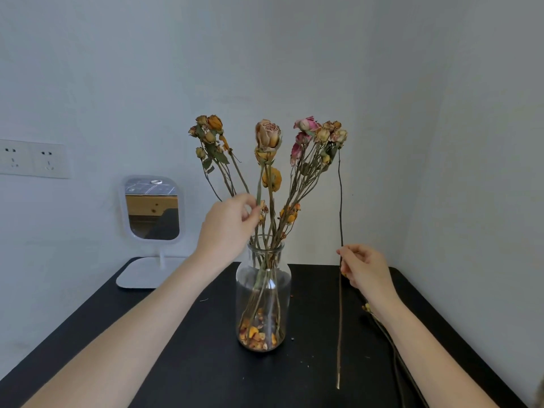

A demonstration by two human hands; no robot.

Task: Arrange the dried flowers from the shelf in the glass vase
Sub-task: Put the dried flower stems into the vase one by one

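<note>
Right hand [365,272] pinches one upright stem [340,201] right of one glass vase [263,293]; left hand [229,225] fingers [248,201] pinch one rose stem [259,184] in it; one spare stem [393,347] on desk [206,378].

Both forearms bare, reaching in from near side toward far side. Left arm runs up from near left, wrist raised, left hand [232,222] high, back of hand toward camera — thumb and fingertips pinch green stem [258,187]. Right arm enters from near right, lower; right hand [365,269] has fingers curled, thumb and forefinger pinching long thin stem [340,213] — stem upright, well apart from left hand.
</note>
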